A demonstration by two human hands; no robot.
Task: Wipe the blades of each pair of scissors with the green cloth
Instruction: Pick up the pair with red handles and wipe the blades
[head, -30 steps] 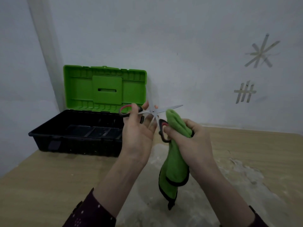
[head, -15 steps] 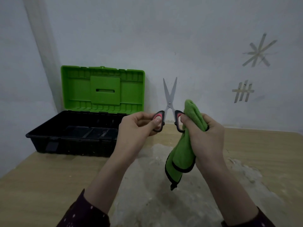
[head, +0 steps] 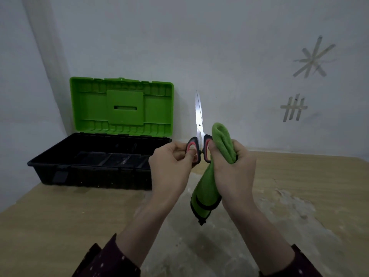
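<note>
A wooden table (head: 60, 216) is seen against a pale wall, and at its back left an open toolbox (head: 95, 156) with a green lid is set. Above the table the green cloth (head: 221, 144) is gripped in the closed right hand (head: 233, 168), its soft, limp tail hanging below the fist. The scissors (head: 199, 134) are held upright between both hands, blades closed and pointing up; 1 handle loop is pinched by the left hand (head: 171, 166), the other by the right thumb. The blades are judged stiff, light and sharp-edged, so they are best held at the handles and wiped along the flats.
</note>
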